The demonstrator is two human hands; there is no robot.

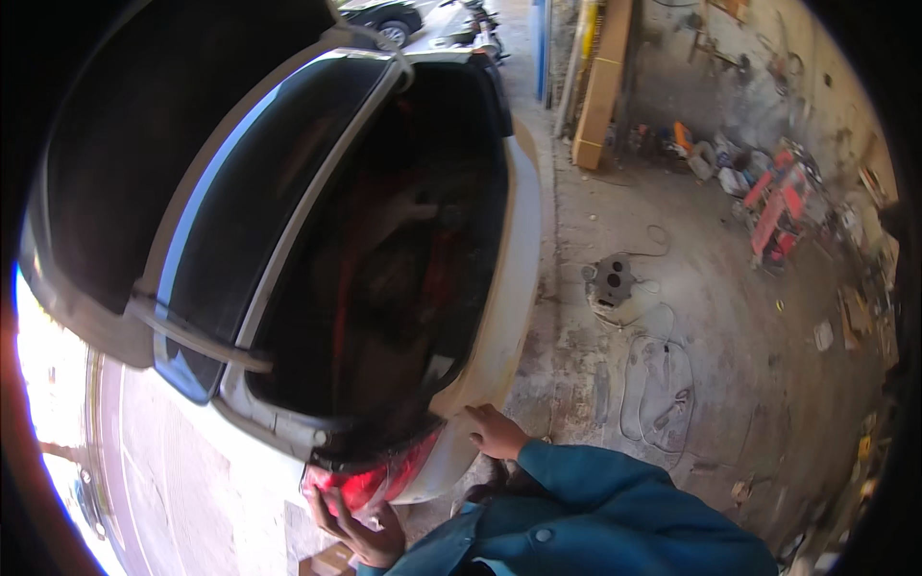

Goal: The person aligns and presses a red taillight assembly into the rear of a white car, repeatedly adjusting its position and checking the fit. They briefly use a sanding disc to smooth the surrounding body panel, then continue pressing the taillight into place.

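A red tail light (360, 487) sits at the rear corner of a light-coloured car (523, 240). Against its outer lower edge rest the fingertips of my left hand (370, 538), with the fingers apart. My right hand (497, 432) is at the body panel just right of the light. Its fingers are curled in and meet near the panel's edge; anything between them is too small to make out. The tailgate (173, 192) is raised on the left, above the dark boot opening (403, 230). Inside the boot, shapes are dim, with some red showing.
On the concrete floor to the right lie a dark metal part (613, 278) with round holes and a looped cable (629, 384). A red metal frame (778, 206) and clutter stand by the far wall. A long cardboard box (600, 96) leans upright. Another car (384, 24) is outside.
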